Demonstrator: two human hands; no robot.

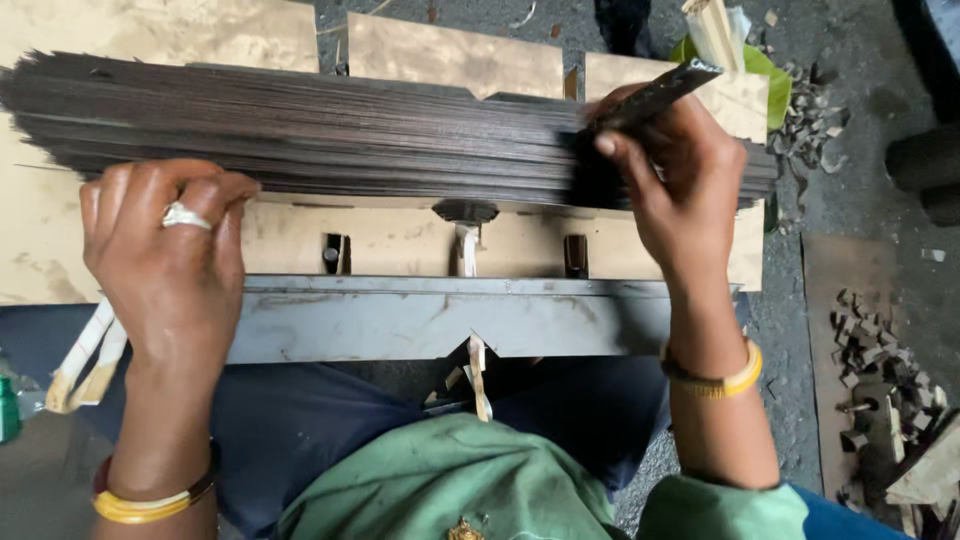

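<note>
So the left hand (165,250) sat at about 9 o'clock, fingers curled down over the near edge of that long stack of thin dark metal strips (330,135), pressing on it rather than gripping anything. The stack ran across the plywood-topped table (400,240), from 9 to 3 o'clock, with a grey steel bar (440,320) along the front edge. Over at 2 o'clock, the right hand (675,180) was clenched on one dark strip (650,95), tilted up off the pile. My worry: those edges looked sharp, and if the left hand's pressure slipped, the stack could fan out and nick a bare finger. Scrap offcuts (870,350) littered the floor at 4 o'clock.
</note>
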